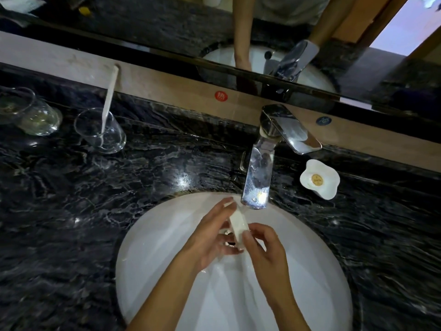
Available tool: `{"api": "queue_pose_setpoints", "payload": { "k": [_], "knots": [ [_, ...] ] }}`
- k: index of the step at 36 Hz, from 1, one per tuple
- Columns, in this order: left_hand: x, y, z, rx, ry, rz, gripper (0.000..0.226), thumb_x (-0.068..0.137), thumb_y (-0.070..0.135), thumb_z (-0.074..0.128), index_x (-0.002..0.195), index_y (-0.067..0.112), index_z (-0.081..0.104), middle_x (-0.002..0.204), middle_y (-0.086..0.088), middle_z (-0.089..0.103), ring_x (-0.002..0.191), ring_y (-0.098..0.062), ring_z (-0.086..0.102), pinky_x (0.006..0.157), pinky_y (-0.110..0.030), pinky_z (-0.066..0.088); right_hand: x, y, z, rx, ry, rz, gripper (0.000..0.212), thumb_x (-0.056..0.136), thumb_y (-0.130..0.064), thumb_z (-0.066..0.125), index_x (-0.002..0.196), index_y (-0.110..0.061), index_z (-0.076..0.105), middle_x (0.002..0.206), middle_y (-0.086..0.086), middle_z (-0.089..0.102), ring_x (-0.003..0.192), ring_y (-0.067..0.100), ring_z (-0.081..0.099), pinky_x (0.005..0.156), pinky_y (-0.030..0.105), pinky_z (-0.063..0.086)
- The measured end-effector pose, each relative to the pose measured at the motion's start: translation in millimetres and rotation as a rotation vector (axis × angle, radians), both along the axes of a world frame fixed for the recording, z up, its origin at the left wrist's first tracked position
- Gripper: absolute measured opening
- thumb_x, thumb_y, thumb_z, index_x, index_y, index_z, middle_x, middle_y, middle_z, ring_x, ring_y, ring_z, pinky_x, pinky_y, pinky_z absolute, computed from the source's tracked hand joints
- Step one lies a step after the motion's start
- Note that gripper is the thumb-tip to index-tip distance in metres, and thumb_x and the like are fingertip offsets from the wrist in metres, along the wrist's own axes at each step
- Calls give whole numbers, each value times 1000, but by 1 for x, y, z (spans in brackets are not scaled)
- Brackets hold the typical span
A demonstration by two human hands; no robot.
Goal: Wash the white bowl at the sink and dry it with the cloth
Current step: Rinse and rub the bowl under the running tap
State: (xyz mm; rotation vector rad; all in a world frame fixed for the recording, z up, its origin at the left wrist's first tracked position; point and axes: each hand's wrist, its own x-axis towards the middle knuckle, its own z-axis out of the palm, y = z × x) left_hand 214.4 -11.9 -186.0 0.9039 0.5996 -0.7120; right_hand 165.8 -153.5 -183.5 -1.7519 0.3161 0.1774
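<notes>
Both forearms reach up over the smooth white oval sink (148, 271). Left hand (212, 237) and right hand (267, 252) hold together a small white bowl (238, 223) – seen on edge, its long axis runs from the tap (259, 173) down toward the person. Left fingers lie stretched along it; right fingers curl and pinch its near end. Around the sink, glossy black marble counter (119, 187), two clear glasses, and a white flower-shaped dish (321, 179).
</notes>
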Motion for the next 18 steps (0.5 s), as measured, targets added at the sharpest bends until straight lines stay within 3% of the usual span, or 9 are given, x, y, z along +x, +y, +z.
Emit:
{"api": "queue_pose_setpoints", "payload": {
  "k": [2, 5, 7, 11, 15, 18],
  "knots": [
    [1, -2, 0, 15, -35, -10, 30, 90, 34, 70, 120, 41, 66, 103, -13, 69, 88, -34, 65, 86, -58, 57, 5, -3, 1, 54, 74, 26, 11, 91, -25, 68, 101, -21, 67, 101, -5, 72, 100, 7, 67, 79, 14, 52],
    [1, -4, 0, 60, -104, -53, 31, 85, 34, 76, 113, 45, 67, 91, 6, 79, 79, -24, 68, 72, -44, 61, 14, -7, -1, 116, 190, 76, 38, 76, -40, 75, 105, -18, 62, 105, -2, 71, 104, 10, 67, 84, 25, 54],
    [1, -4, -2, 97, -128, -72, 36, 85, 32, 76, 117, 44, 66, 100, 5, 79, 83, -23, 74, 67, -39, 61, 21, -12, -2, 172, 244, 87, 43, 75, -38, 77, 106, -13, 62, 106, 4, 72, 106, 19, 68, 82, 27, 54],
    [3, -2, 0, 124, -139, -77, 36, 86, 28, 75, 119, 42, 69, 116, -10, 76, 108, -37, 71, 88, -56, 59, 35, -20, -5, 344, 353, 137, 50, 75, -25, 85, 117, -14, 61, 118, 14, 70, 116, 31, 65, 102, 49, 52],
    [4, 2, 6, 108, -163, -88, 33, 84, 30, 76, 111, 48, 72, 119, -14, 73, 110, -34, 70, 91, -58, 57, 43, -21, 1, 411, 409, 252, 67, 78, -17, 81, 136, -30, 50, 123, 11, 70, 117, 28, 66, 98, 45, 53],
    [3, 3, 7, 112, -174, -98, 37, 88, 30, 74, 120, 47, 68, 117, -11, 75, 109, -33, 71, 94, -60, 55, 47, -21, 3, 373, 379, 290, 69, 79, -9, 82, 135, -37, 53, 121, 12, 71, 116, 29, 66, 103, 52, 50]
  ]
}}
